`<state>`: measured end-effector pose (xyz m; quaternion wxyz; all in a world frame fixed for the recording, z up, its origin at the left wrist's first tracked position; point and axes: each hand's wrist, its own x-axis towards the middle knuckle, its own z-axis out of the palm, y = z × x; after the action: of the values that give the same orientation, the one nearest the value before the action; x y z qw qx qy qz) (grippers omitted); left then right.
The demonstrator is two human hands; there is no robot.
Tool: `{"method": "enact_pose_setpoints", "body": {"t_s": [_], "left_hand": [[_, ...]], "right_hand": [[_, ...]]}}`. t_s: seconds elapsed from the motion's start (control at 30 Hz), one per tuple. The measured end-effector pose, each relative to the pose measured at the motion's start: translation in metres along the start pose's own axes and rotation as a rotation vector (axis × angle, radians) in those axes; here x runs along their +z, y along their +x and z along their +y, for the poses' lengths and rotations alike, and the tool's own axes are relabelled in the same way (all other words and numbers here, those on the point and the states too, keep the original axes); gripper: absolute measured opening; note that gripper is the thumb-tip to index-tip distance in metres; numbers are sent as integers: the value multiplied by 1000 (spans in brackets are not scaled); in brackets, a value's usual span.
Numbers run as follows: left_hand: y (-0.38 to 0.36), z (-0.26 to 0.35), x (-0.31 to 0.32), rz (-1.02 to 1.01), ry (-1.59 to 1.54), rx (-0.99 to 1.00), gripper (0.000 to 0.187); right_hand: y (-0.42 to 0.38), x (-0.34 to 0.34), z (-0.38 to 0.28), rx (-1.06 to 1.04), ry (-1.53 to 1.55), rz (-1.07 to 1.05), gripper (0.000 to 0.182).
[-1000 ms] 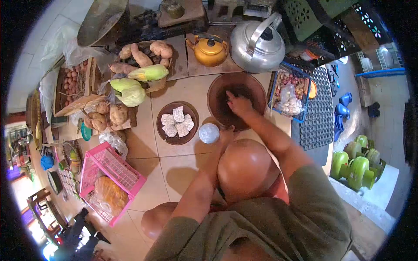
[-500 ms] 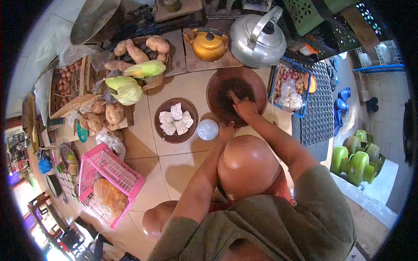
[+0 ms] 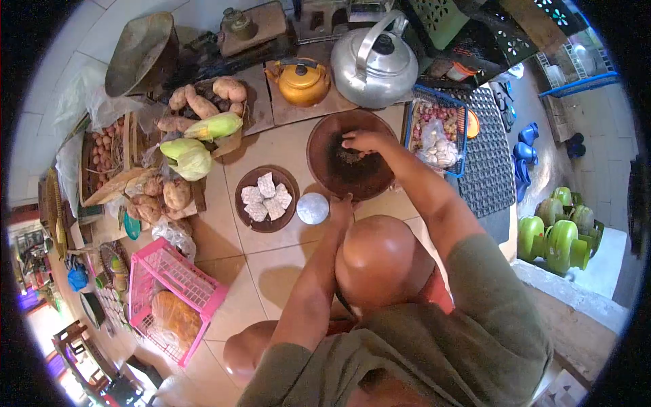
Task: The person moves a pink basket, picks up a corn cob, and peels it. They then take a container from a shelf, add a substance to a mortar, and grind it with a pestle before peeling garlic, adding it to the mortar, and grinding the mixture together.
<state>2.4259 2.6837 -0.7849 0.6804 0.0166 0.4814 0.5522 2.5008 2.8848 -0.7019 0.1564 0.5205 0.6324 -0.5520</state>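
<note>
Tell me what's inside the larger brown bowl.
The larger brown bowl holds dark, speckled matter, too fine to identify. The right hand covers part of the inside; what lies beneath is hidden.

Inspected my surroundings: no legible text, label, brand, number or sign found on any item in my view.

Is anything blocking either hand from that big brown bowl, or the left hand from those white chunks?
Nothing visible blocks the bowl: the right hand reaches into it, and the left hand is at its near rim. Toward the white chunks, though, a pale round object sits directly between.
</note>
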Motion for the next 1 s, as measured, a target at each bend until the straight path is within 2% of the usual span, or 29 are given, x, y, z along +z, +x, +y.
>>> {"method": "enact_pose_setpoints", "body": {"t_s": [0.07, 0.1, 0.13, 0.23, 0.3, 0.33, 0.4, 0.43, 0.47, 0.53, 0.57, 0.6, 0.63, 0.7, 0.73, 0.8, 0.83, 0.87, 0.97, 1.0], "left_hand": [[-7, 2, 5, 47, 143, 81, 38], [-4, -4, 0, 54, 145, 66, 38], [-1, -6, -3, 52, 140, 42, 37], [0, -2, -1, 38, 129, 11, 36], [0, 0, 3, 24, 123, 10, 35], [-2, -1, 3, 25, 115, 10, 34], [-2, 0, 3, 25, 124, 28, 33], [-2, 0, 3, 26, 126, 28, 33], [-3, 0, 2, 22, 125, 29, 32], [-4, 4, 4, 1, 111, 13, 32], [-7, 5, 6, -26, 103, -3, 31], [-6, 6, 9, -45, 101, -5, 31], [-7, 9, 15, -64, 96, -1, 31], [-8, -2, 1, 43, 92, 21, 28], [-6, -3, 2, 47, 100, 14, 28], [-8, -5, -2, 60, 138, -4, 27], [-9, -2, -3, 58, 151, -14, 27], [-9, -2, -4, 57, 161, -20, 27], [-8, -4, -4, 53, 178, -39, 26], [-8, -4, 0, 47, 180, -36, 26]], "right_hand": [[45, 36, 49, -479, -325, 437, 53], [19, 66, 45, -303, -410, 536, 52], [-7, 92, 38, -156, -646, 633, 51], [12, 95, 51, -79, -749, 552, 49], [36, 54, 45, -298, -386, 542, 49], [31, 53, 47, -300, -382, 547, 49], [24, 46, 44, -352, -344, 420, 51], [1, 68, 43, -237, -481, 407, 51], [-13, 82, 42, -236, -476, 398, 51], [-28, 95, 42, -83, -668, 475, 52], [-20, 85, 45, -169, -627, 513, 52], [11, 77, 63, -165, -620, 520, 52], [58, 65, 87, -469, -416, 595, 51], [65, 16, 60, -474, -391, 281, 47], [34, 6, 42, -479, -395, 285, 47], [-34, 43, 30, -122, -543, 248, 41], [-36, 77, 51, -188, -647, 449, 40], [-15, 108, 78, -156, -778, 589, 52], [6, 91, 82, -142, -551, 646, 53], [11, 71, 71, -264, -448, 631, 53]]}}
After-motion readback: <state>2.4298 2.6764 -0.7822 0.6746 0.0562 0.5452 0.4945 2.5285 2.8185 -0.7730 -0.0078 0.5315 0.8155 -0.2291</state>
